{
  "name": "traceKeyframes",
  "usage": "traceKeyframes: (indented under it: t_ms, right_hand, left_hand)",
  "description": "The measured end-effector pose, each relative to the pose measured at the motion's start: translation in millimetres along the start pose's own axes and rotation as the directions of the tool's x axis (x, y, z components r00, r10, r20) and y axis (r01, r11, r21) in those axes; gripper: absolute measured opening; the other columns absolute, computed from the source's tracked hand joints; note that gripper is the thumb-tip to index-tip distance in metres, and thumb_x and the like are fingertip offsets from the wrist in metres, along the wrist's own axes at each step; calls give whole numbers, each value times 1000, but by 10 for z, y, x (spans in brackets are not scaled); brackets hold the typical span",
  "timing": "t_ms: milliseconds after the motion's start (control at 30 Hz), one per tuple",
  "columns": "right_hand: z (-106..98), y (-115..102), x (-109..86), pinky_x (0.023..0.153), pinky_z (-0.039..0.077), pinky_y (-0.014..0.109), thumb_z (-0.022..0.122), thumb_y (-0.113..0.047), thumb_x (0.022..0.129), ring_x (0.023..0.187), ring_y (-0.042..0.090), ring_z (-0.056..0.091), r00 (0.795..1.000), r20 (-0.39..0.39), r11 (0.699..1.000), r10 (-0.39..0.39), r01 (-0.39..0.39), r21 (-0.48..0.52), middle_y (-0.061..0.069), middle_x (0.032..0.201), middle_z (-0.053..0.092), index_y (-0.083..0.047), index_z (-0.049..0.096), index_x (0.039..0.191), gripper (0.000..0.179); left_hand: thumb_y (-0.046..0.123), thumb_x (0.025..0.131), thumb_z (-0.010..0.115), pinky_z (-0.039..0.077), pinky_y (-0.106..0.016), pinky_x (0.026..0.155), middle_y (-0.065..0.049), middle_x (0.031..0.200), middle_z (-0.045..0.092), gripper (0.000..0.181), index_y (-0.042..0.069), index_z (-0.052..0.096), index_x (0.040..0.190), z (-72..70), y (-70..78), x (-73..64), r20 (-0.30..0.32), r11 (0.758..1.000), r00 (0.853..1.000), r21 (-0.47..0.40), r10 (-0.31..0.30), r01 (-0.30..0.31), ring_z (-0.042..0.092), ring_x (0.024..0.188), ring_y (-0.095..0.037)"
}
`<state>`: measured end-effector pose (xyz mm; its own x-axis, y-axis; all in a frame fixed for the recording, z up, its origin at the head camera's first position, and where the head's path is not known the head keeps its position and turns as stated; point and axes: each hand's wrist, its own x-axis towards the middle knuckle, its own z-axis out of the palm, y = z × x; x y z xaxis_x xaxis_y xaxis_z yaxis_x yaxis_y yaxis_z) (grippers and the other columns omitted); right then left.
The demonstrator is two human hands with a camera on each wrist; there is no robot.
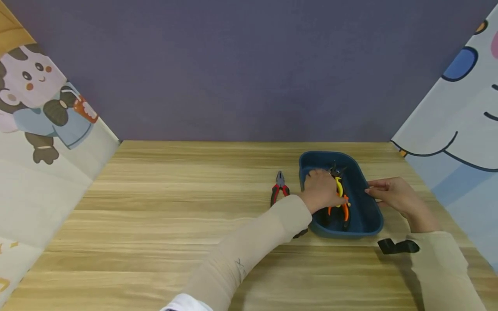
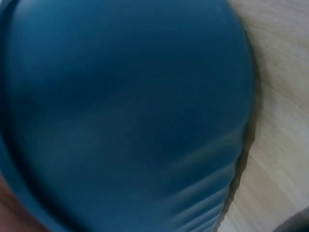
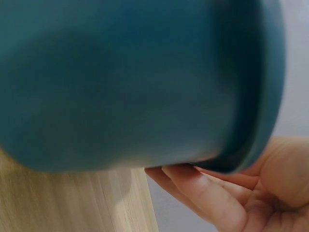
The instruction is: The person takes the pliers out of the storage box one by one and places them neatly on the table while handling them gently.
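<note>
My left hand point(image 1: 320, 188) reaches over the left rim into a dark blue plastic bin point(image 1: 367, 220), its thumb close to the orange-handled tool point(image 1: 346, 211). Its fingertips are hidden, and I cannot tell whether they hold anything. Beside it in the bin lies a tool with a yellow handle point(image 1: 339, 186). On the bin's right side, my right hand point(image 1: 397, 196) pinches the rim between thumb and fingers. The right wrist view shows those fingers point(image 3: 207, 193) under the lip of the bin's outer wall point(image 3: 120, 106). The left wrist view is mostly filled by the bin's outer wall point(image 2: 130, 106).
Pliers with red and black handles point(image 1: 280, 185) lie on the wooden table point(image 1: 155, 216) left of the bin, partly behind the left sleeve. A black handle end point(image 1: 301, 233) shows below that sleeve. A dark panel point(image 1: 249, 69) rises behind the table, with printed panels at both sides.
</note>
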<state>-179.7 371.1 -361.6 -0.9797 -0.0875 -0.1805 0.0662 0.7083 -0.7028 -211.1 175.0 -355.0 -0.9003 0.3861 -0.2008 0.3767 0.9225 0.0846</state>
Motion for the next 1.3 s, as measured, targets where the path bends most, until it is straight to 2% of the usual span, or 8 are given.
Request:
traceKeyframes:
  t_ms: [200, 300, 467, 600, 733, 833, 1033, 1300]
  right_hand:
    - [5, -10, 15, 71, 55, 35, 48, -14, 98, 88, 22, 67, 1000, 7, 1000, 19, -19, 16, 36, 120, 53, 21, 39, 129, 47]
    - [8, -16, 19, 70, 55, 35, 49, -14, 98, 89, 24, 67, 1000, 2, 1000, 19, -19, 8, 36, 120, 53, 21, 40, 129, 47]
    - [6, -18, 19, 70, 55, 35, 49, -15, 98, 88, 22, 67, 1000, 3, 1000, 14, -14, 7, 36, 120, 53, 21, 41, 129, 48]
    - [0, -16, 15, 70, 55, 34, 49, -14, 98, 84, 15, 67, 1000, -2, 1000, 7, -7, 10, 35, 119, 54, 21, 41, 128, 47]
    - [-7, 2, 19, 68, 55, 34, 50, -13, 98, 78, 5, 65, 1000, -5, 1000, 7, -7, 8, 35, 116, 56, 22, 41, 128, 47]
    - [-6, 12, 23, 67, 56, 33, 50, -12, 98, 76, 2, 64, 1000, -9, 1000, 7, -7, 11, 35, 115, 57, 22, 41, 128, 46]
    - [-1, 2, 24, 68, 56, 34, 50, -12, 98, 80, 9, 66, 1000, -10, 1000, 13, -13, 9, 35, 117, 56, 22, 41, 128, 46]
    - [-3, -4, 19, 69, 55, 34, 50, -12, 98, 86, 20, 68, 1000, -11, 1000, 29, -29, 7, 35, 118, 55, 21, 41, 128, 46]
  left_hand:
    - [73, 76, 55, 35, -30, 105, -1, 146, 36, 83, 18, 45, 138, 28, 14, 23, 25, 999, 999, -43, -20, 21, 37, 130, -19]
    - [74, 77, 53, 33, -32, 106, -1, 149, 32, 86, 19, 42, 141, 38, 21, 32, 41, 999, 999, -36, -33, 35, 33, 134, -21]
    - [78, 77, 44, 31, -33, 108, 0, 151, 29, 89, 21, 37, 144, 48, 50, 59, 82, 998, 995, 39, -57, 54, 28, 138, -20]
    - [83, 75, 37, 31, -33, 108, 1, 152, 26, 89, 26, 37, 144, 46, 91, 92, 112, 991, 991, 113, -78, 65, 27, 138, -19]
    - [85, 73, 36, 32, -33, 107, 3, 153, 22, 91, 30, 34, 144, 44, 135, 128, 146, 984, 983, 156, -110, 87, 26, 138, -19]
    - [86, 71, 37, 33, -32, 106, 4, 153, 22, 92, 31, 32, 145, 44, 154, 154, 166, 980, 977, 168, -130, 102, 26, 138, -18]
    - [88, 69, 39, 40, -28, 96, 4, 145, 34, 92, 32, 39, 142, 27, 155, 199, 155, 980, 976, 155, -152, 128, 39, 123, -17]
    - [89, 67, 40, 40, -28, 97, 6, 150, 26, 99, 31, 30, 146, 20, 192, 218, 182, 972, 967, 187, -179, 145, 36, 127, -16]
